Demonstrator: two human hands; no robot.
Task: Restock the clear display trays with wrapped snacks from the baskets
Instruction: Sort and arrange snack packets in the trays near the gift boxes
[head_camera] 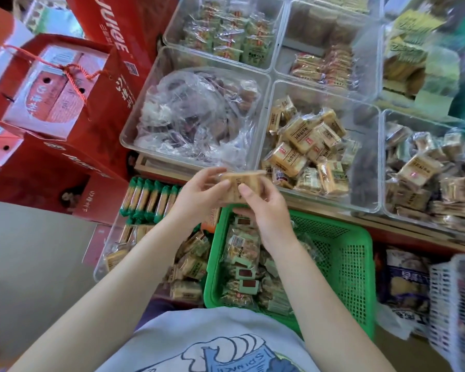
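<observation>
Both hands hold one wrapped snack (239, 187) at the centre of the frame: the left hand (196, 196) grips its left end with curled fingers, and the right hand (266, 210) pinches its right side, thumb on top. The snack sits just above the far rim of the green basket (341, 253), which holds more wrapped packets. Just beyond, a clear display tray (371, 157) of tan packets fills the middle right. Red gift boxes (65, 84) stand at upper left.
</observation>
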